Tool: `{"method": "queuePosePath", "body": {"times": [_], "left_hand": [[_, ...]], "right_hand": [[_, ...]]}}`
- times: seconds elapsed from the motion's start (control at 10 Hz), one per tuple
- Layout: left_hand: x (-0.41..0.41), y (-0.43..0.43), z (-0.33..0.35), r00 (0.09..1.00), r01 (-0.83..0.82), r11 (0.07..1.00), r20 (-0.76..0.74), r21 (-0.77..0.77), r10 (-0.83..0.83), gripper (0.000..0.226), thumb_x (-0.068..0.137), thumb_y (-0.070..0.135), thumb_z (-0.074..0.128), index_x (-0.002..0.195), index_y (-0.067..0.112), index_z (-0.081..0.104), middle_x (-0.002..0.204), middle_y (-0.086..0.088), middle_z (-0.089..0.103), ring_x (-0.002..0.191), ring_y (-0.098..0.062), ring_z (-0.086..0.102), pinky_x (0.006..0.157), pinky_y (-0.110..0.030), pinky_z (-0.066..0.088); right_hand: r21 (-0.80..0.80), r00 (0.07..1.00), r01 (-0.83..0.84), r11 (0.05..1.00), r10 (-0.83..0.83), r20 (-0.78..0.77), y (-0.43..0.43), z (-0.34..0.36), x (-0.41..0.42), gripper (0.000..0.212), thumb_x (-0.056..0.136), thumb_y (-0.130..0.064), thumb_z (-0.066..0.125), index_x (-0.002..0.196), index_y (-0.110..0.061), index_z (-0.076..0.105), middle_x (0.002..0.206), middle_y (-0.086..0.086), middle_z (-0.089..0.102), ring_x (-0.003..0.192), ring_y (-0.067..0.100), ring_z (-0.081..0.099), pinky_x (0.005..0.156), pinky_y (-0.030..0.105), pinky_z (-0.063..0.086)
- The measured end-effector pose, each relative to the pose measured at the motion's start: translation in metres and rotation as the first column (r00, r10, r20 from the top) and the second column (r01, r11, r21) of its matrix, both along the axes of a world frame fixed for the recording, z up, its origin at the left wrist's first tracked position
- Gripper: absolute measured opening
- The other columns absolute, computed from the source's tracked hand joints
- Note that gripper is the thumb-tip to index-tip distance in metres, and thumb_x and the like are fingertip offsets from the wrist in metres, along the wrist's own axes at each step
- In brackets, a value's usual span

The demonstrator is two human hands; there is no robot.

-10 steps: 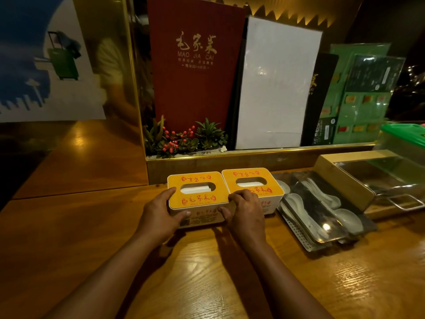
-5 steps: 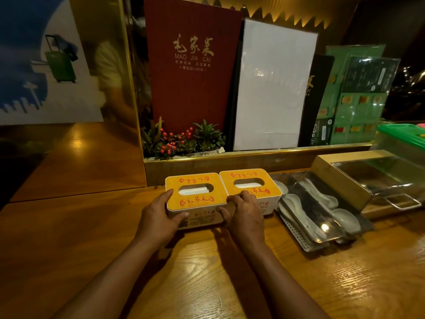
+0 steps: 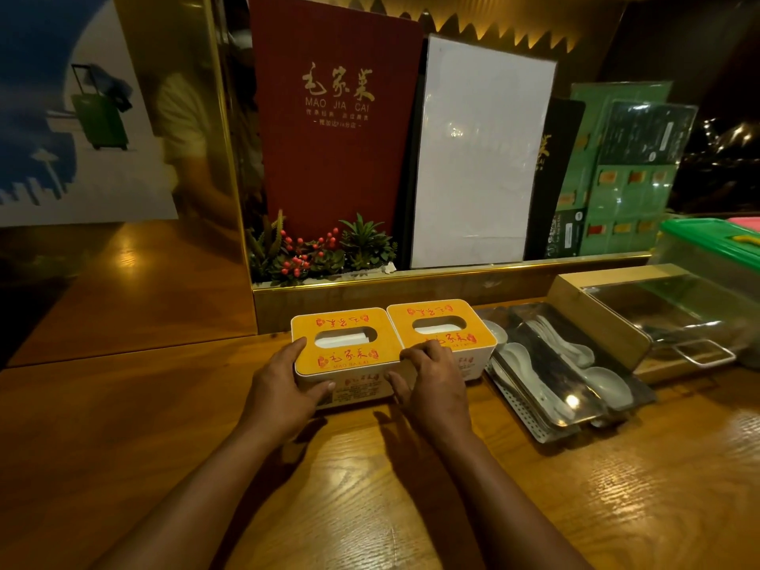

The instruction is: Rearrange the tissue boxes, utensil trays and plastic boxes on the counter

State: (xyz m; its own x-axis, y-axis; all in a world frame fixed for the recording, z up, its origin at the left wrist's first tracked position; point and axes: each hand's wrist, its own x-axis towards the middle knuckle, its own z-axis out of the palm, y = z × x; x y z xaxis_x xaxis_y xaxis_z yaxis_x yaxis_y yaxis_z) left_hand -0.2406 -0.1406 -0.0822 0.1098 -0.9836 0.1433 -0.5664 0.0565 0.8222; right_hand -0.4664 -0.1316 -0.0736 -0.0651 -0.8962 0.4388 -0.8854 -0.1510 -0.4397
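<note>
Two orange-topped tissue boxes stand side by side against the counter's back ledge. My left hand (image 3: 283,390) grips the left end of the near tissue box (image 3: 343,355), and my right hand (image 3: 432,384) holds its right end, fingers on the top edge. The second tissue box (image 3: 442,325) touches it on the right. A metal utensil tray (image 3: 534,421) with white spoons lies slanted to the right of the boxes. Further right sit a clear plastic box (image 3: 674,318) with a tan lid edge and a green-lidded plastic box (image 3: 715,244).
A wooden counter (image 3: 411,508) stretches toward me. Behind the ledge stand a red menu (image 3: 333,129), a white board (image 3: 477,158), green cards (image 3: 625,174) and a small plant with red berries (image 3: 320,257). A gold panel (image 3: 123,290) rises at the left.
Both hands stay on the near tissue box, which has hardly shifted; the view has drifted slightly.
</note>
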Motion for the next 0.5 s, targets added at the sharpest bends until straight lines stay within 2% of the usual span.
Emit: {"method": "queuePosePath", "body": {"times": [0.1,0.2,0.3,0.4,0.5], "left_hand": [[-0.005,0.002,-0.004,0.996,-0.007,1.000,0.085,0.026,0.005,0.095,0.074,0.027,0.087,0.152,0.027,0.034,0.156,-0.006,0.039,0.139,-0.029,0.042,0.105,-0.048,0.047],[-0.017,0.013,-0.006,0.965,-0.048,0.997,0.255,-0.058,0.061,0.086,0.075,0.032,0.083,0.149,0.026,0.038,0.164,-0.009,0.016,0.150,-0.033,0.018,0.109,-0.055,0.042],[-0.035,0.024,-0.007,0.918,0.027,0.972,0.389,-0.235,0.069,0.069,0.077,0.031,0.078,0.139,0.023,0.049,0.163,-0.012,0.013,0.152,-0.036,0.005,0.115,-0.060,0.029],[-0.065,0.040,-0.005,0.905,0.171,0.933,0.426,-0.317,-0.021,0.061,0.078,0.029,0.076,0.135,0.019,0.055,0.163,-0.014,0.020,0.153,-0.035,0.005,0.119,-0.060,0.019],[-0.097,0.057,-0.004,0.888,0.303,0.913,0.429,-0.275,-0.166,0.059,0.082,0.028,0.074,0.137,0.019,0.055,0.164,-0.011,0.021,0.153,-0.030,0.007,0.122,-0.053,0.016]], "right_hand": [[0.047,0.996,-0.075,0.996,0.073,0.050,0.012,-0.003,-0.010,0.041,0.090,-0.041,0.066,0.126,-0.022,0.064,0.128,-0.006,0.052,0.117,0.011,0.047,0.095,0.035,0.052],[0.063,0.996,-0.069,0.996,0.066,0.060,0.034,-0.007,-0.028,0.037,0.090,-0.039,0.067,0.124,-0.025,0.066,0.131,-0.008,0.051,0.121,0.010,0.049,0.096,0.033,0.052],[0.158,1.000,0.006,0.987,-0.009,0.020,0.062,-0.012,-0.053,0.032,0.091,-0.041,0.065,0.120,-0.027,0.067,0.131,-0.010,0.051,0.122,0.009,0.046,0.094,0.028,0.048],[0.234,0.999,0.038,0.971,-0.035,-0.018,0.097,-0.011,-0.079,0.026,0.092,-0.041,0.064,0.115,-0.028,0.068,0.124,-0.010,0.054,0.111,0.007,0.051,0.088,0.026,0.048],[0.328,0.995,0.097,0.940,-0.100,-0.008,0.128,-0.006,-0.107,0.024,0.092,-0.043,0.064,0.114,-0.033,0.066,0.125,-0.011,0.052,0.110,0.007,0.050,0.087,0.028,0.050]]}}
